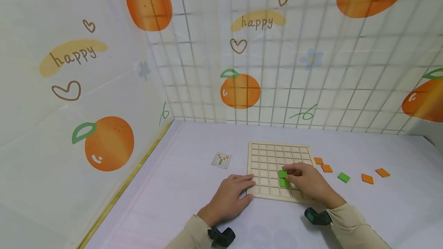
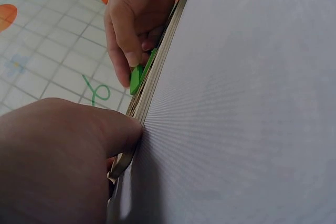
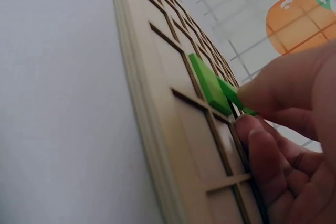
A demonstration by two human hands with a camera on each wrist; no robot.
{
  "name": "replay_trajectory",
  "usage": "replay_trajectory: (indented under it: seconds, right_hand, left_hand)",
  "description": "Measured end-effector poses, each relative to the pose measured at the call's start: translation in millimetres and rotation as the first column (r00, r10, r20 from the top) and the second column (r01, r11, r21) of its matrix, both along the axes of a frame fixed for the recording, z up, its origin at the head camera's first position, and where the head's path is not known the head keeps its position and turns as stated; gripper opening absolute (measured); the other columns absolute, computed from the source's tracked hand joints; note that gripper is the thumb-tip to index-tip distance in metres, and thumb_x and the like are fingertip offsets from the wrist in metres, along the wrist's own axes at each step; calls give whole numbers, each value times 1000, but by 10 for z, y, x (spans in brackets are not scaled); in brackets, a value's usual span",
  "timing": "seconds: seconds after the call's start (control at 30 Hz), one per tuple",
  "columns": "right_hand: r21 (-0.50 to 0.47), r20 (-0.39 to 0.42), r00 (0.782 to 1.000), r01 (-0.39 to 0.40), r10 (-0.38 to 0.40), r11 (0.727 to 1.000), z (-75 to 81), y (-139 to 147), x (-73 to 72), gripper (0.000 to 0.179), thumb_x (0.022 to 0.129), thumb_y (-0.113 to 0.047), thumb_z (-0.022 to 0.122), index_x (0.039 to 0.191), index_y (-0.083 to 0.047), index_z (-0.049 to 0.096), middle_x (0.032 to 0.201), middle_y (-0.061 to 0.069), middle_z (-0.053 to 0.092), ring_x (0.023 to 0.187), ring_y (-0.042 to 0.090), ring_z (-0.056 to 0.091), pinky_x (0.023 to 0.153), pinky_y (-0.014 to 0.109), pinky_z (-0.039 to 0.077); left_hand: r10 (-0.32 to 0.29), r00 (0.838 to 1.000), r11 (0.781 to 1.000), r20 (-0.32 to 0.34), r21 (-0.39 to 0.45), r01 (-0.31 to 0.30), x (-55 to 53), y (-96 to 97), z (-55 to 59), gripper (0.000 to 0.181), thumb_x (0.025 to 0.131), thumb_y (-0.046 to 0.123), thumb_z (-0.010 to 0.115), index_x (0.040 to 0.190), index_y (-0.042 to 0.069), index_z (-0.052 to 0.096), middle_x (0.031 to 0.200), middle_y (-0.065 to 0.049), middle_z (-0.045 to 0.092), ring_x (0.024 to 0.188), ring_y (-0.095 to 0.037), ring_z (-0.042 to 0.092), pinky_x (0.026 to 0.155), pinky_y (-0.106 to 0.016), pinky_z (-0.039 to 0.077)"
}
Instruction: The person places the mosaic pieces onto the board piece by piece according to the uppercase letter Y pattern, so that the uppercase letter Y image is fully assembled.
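On the table lies a square wooden grid board (image 1: 264, 160). My right hand (image 1: 308, 180) pinches a green square tile (image 1: 282, 173) between thumb and fingers, above a cell right of the board's middle. In the right wrist view that held tile (image 3: 229, 93) is tilted and partly hidden by the fingers. Directly nearer to me, another green tile (image 1: 284, 183) sits in a cell. My left hand (image 1: 230, 195) rests at the board's left edge with fingers extended, touching the rim. In the left wrist view its thumb (image 2: 123, 129) presses against the board's side.
Right of the board lie a loose green tile (image 1: 343, 177) and several orange tiles (image 1: 367, 179). A small printed pattern card (image 1: 221, 160) lies left of the board. Patterned sheeting (image 1: 204, 57) closes off the back and left side.
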State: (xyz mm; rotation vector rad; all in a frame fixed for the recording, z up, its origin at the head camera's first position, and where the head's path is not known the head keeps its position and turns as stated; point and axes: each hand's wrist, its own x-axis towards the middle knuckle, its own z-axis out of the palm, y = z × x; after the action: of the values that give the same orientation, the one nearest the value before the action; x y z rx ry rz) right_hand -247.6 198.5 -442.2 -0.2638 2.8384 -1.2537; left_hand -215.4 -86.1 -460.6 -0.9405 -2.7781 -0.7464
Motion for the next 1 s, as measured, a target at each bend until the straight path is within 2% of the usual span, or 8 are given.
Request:
replay_trajectory:
  seconds: [0.3, 0.57, 1.0]
  right_hand:
    - [12, 11, 1000, 10, -10, 1000, -8, 0, -11, 29, 96, -19, 66, 123, -13, 70, 114, 2, 68, 96, 19, 59, 79, 35, 48]
    - [31, -2, 999, 45, -45, 998, 11, -46, -11, 25, 95, -16, 65, 118, -12, 72, 109, 2, 69, 98, 20, 61, 81, 38, 50]
    - [37, -16, 998, 56, -56, 998, -2, -63, -1, 25, 93, -14, 67, 117, -9, 73, 110, 5, 67, 100, 23, 62, 85, 46, 52]
  left_hand:
    - [2, 1000, 1000, -4, -2, -2, 4, -1, -4, 39, 99, 29, 59, 135, 16, 64, 149, 5, 50, 131, -16, 47, 107, -44, 39]
    - [-1, 1000, 1000, -6, 4, 1, -2, 3, -5, 39, 100, 29, 59, 136, 16, 63, 150, 5, 50, 132, -16, 47, 108, -44, 39]
    - [3, 1000, 1000, -11, -7, -3, 6, 1, 9, 39, 100, 30, 59, 136, 16, 64, 149, 5, 50, 132, -16, 47, 107, -44, 39]
